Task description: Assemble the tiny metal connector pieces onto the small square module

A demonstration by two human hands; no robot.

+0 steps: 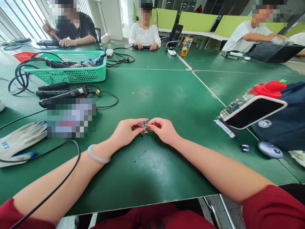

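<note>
Over the table's middle, my left hand [128,131] pinches a small blue-grey part [144,125] between thumb and index finger. The part is too tiny to name; it has a patterned, metallic look. From the other side my right hand [164,129] comes close, its thumb and index fingertips closed at the part's right edge. Just below the fingertips lies a tiny light-and-dark bit [144,133], partly hidden by the left thumb. A pale bangle circles my left wrist.
Left: a green basket [71,74] of tools, black corded tools [64,94], white-blue gloves [21,138], and a black cable across my left forearm. Right: a phone [257,111] against a red-lidded bottle [269,89], an earbud case [270,149], a dark bag [274,127]. Several people sit opposite.
</note>
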